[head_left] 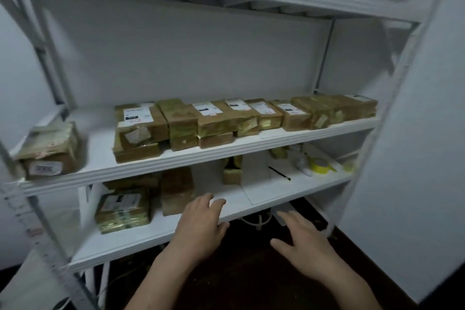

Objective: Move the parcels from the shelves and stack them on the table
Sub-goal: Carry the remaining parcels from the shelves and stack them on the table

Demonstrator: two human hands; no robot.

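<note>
Head view, looking down at a white rack. Left hand (201,219) loose and straight-fingered over the front lip of the lower shelf (251,200), holding nothing. Right hand (304,236) spread in the air just to its right, in front of the shelf edge, likewise empty.

Just beyond the left fingertips: a plain brown parcel (176,190) standing on end. Further to that hand's left: a labelled parcel (123,210) lying flat, bound in glossy yellowish tape. Well beyond both hands, toward the back: a small parcel (232,171), a pen (279,173) and a yellow tape roll (319,165). Above the hands, on the middle shelf (100,138): a long row of parcels (226,118), stacked two high in places, plus a lone parcel (49,152) far off to the left. No counter in sight.

Probably stiff cardboard, boxy, light enough for one hand each, though weight not readable. Tape likely slick, so best gripped across the short sides, thumb on one face and fingers opposite, or lifted from beneath with both hands. Upright one apt to topple if nudged.
</note>
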